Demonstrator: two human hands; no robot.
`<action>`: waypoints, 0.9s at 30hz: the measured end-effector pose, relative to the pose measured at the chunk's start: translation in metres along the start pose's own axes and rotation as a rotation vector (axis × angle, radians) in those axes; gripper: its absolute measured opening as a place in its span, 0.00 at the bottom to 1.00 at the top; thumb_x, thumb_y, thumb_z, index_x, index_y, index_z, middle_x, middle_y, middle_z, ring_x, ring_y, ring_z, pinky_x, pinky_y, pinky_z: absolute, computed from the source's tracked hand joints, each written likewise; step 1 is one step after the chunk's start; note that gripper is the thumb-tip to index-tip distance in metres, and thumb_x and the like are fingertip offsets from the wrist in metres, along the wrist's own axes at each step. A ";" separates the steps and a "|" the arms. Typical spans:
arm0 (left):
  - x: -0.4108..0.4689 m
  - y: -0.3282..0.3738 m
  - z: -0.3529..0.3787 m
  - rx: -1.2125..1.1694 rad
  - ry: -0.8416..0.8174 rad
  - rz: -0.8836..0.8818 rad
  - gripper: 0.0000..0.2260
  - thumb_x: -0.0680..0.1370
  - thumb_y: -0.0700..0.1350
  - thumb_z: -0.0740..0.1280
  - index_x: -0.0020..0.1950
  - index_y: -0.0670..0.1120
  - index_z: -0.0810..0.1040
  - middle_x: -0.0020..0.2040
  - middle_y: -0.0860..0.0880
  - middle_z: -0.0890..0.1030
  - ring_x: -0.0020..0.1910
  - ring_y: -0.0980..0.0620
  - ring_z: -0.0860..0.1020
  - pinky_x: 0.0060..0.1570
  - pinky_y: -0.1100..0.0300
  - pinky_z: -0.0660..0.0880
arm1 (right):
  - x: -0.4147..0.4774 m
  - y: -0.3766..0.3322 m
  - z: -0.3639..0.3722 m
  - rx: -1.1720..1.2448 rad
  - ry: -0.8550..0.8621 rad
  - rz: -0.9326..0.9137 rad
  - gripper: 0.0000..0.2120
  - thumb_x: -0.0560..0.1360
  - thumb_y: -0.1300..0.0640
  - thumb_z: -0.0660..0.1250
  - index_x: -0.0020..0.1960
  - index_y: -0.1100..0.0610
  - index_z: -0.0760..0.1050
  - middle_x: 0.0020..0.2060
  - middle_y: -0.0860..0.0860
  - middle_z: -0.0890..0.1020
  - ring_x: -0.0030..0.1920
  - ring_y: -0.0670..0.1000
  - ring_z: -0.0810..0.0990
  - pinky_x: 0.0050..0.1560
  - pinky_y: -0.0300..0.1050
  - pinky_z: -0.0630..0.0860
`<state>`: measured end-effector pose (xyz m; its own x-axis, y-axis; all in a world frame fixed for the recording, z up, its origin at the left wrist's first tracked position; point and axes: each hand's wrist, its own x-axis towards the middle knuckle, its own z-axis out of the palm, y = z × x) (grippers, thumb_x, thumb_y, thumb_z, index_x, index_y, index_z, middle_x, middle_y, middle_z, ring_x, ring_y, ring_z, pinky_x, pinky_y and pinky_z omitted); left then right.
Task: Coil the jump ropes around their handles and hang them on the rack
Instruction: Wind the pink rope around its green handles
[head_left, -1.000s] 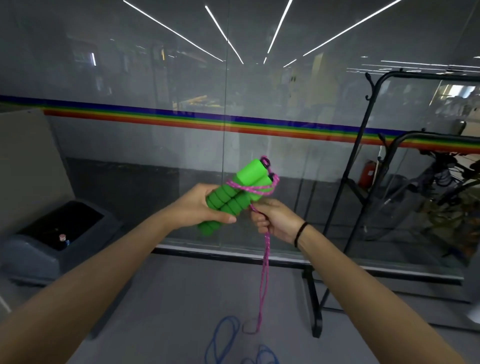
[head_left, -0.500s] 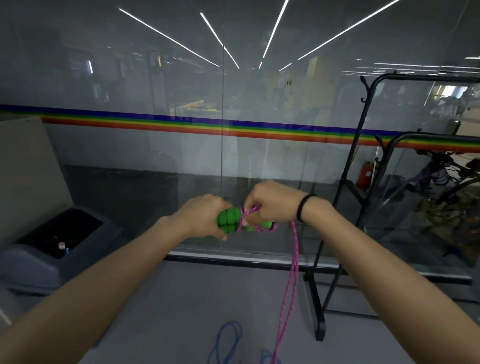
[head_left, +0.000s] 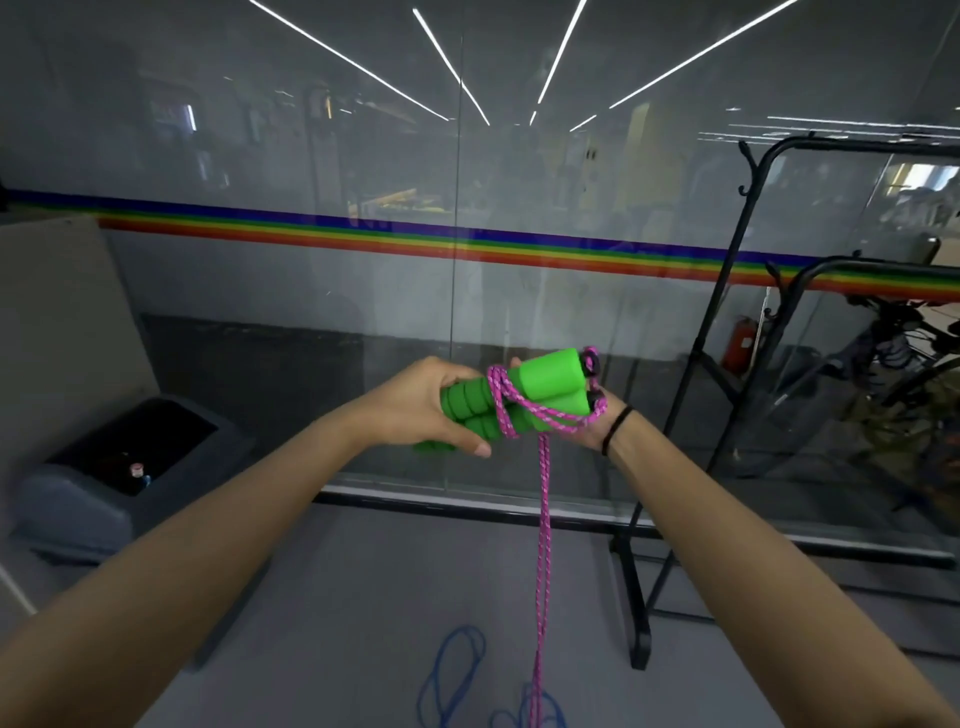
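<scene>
Head view: at the middle of the frame the left hand (head_left: 426, 405) had its grip clamped on the two green foam handles (head_left: 540, 387), fingers over the top and thumb underneath. The handles lay side by side, pointing toward the upper right. The pink jump rope (head_left: 543, 519) was looped around the pair near their middle, with a loose loop running to the black end caps at the right. From the wraps, two strands hung straight down to the bottom edge of the frame.

The right hand (head_left: 595, 434) sat just behind and below the handle ends, palm turned up, largely hidden by the foam. Whether its grip was closed on the rope or the handles could not be told. A black band (head_left: 617, 428) circled that wrist.

On the grey floor (head_left: 363, 597) at the bottom centre lay a blue rope (head_left: 452, 670) in loose loops, beside the hanging pink strands. The black metal rack (head_left: 691, 395) stood at the right of the frame, well apart from the handles. Behind everything ran a glass wall with a rainbow stripe (head_left: 363, 236), and a dark grey bin (head_left: 104, 467) sat at the lower left.
</scene>
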<state>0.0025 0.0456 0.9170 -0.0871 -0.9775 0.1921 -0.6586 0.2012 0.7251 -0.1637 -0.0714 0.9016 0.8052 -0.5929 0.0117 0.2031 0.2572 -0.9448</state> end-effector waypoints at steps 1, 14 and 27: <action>-0.001 0.000 0.002 -0.070 0.037 -0.008 0.13 0.63 0.38 0.78 0.44 0.43 0.81 0.35 0.54 0.82 0.34 0.59 0.78 0.36 0.65 0.75 | 0.001 0.004 0.000 -0.051 -0.038 0.010 0.06 0.64 0.57 0.70 0.29 0.56 0.80 0.21 0.47 0.79 0.21 0.44 0.77 0.22 0.36 0.74; 0.016 -0.019 0.007 0.426 0.205 -0.217 0.15 0.62 0.50 0.79 0.41 0.46 0.79 0.38 0.47 0.82 0.40 0.49 0.80 0.38 0.62 0.72 | -0.018 -0.016 0.026 -1.693 -0.233 0.020 0.11 0.78 0.52 0.60 0.49 0.55 0.79 0.34 0.49 0.74 0.39 0.48 0.73 0.41 0.39 0.66; 0.003 -0.002 0.010 0.630 0.104 0.271 0.11 0.68 0.52 0.74 0.48 0.52 0.79 0.43 0.55 0.83 0.39 0.59 0.78 0.40 0.57 0.75 | 0.000 -0.021 -0.004 -0.815 -0.229 -0.092 0.17 0.61 0.38 0.72 0.37 0.51 0.79 0.31 0.45 0.81 0.32 0.43 0.77 0.38 0.36 0.74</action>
<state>-0.0044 0.0414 0.9095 -0.2584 -0.8806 0.3972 -0.9351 0.3312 0.1260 -0.1697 -0.0800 0.9204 0.9157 -0.3934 0.0826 -0.1210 -0.4658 -0.8766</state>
